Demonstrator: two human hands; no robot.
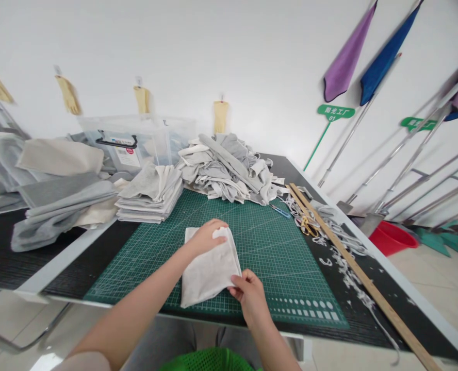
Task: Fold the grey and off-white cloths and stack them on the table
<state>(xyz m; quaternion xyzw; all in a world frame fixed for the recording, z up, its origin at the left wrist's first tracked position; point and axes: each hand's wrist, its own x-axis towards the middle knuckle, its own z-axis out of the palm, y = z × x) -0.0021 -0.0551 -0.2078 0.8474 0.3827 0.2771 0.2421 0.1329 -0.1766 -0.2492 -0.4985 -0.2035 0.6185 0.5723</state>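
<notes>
1. Cloth [209,275], pale and flat, on the near middle of the green mat [279,252], set slightly askew to its grid.
2. Left hand [206,239] laid over the far left part of the cloth; grip spread, thumb apart from the fingers.
3. Right hand [250,293] at the near right corner of the cloth; grip pinching that corner between thumb and fingers.
4. Beneath the mat, a black counter [72,281] with pale edging.
5. At the mat's far left edge, a neat stack [147,201] of grey and white pieces; farther left, a looser pile [64,188].
6. Behind these, a clear box [149,150] with a black handle.
7. At the mat's far edge, a tangled grey and white heap [229,170].
8. To the right, blue snips [280,211], gold scissors [309,228], white scraps [347,273] and a long wooden ruler [368,287].
9. On the far wall, yellow gloves [221,118]; at far right, purple and blue rags [347,59], with a red tub [393,238] below.
</notes>
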